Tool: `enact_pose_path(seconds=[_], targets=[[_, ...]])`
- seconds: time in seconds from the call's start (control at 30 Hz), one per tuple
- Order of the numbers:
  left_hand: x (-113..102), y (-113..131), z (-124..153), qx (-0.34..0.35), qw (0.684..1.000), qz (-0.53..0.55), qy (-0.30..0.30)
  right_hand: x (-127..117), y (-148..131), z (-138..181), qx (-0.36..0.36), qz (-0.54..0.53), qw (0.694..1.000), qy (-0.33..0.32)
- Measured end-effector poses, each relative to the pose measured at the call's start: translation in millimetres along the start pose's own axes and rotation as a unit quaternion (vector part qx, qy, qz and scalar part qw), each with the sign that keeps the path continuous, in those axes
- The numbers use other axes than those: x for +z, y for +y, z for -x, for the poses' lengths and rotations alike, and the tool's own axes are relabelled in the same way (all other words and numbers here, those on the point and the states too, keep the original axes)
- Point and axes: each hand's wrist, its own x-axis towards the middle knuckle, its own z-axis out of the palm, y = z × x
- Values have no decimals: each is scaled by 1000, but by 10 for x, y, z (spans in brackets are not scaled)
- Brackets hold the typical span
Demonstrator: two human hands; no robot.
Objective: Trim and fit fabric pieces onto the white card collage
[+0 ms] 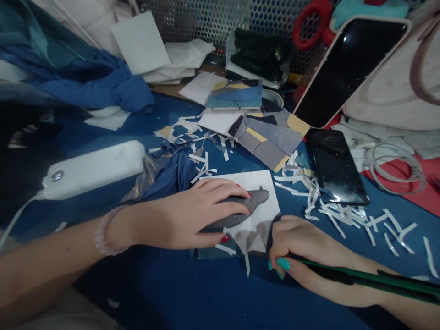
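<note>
My left hand [195, 208], with red nails and a beaded bracelet, lies flat with fingers stretched over a dark grey leaf-shaped piece [254, 204]. That piece rests on a white sheet [264, 183] with faint lines. A grey scrap [245, 236] and a narrow white strip [247, 265] stick out below the thumb. To the right of the sheet, my right hand [295, 243], with turquoise nails, is closed around a long dark green object [388, 282]. It runs back along the forearm to the right edge; its front end is hidden in the fingers.
White strip scraps [371, 220] litter the blue table [165, 293]. Grey, blue and yellow patchwork pieces [264, 137] lie behind the sheet. A phone [340, 167] lies to the right, below a propped phone [354, 68]. A white power bank [94, 169] with a cable sits left.
</note>
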Motion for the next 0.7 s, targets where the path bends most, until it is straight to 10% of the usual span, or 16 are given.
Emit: enact_pose_path(seconds=[0.7], targets=[[20, -19, 17, 0, 1000, 0, 4, 200, 138, 5, -64, 38, 993, 93]])
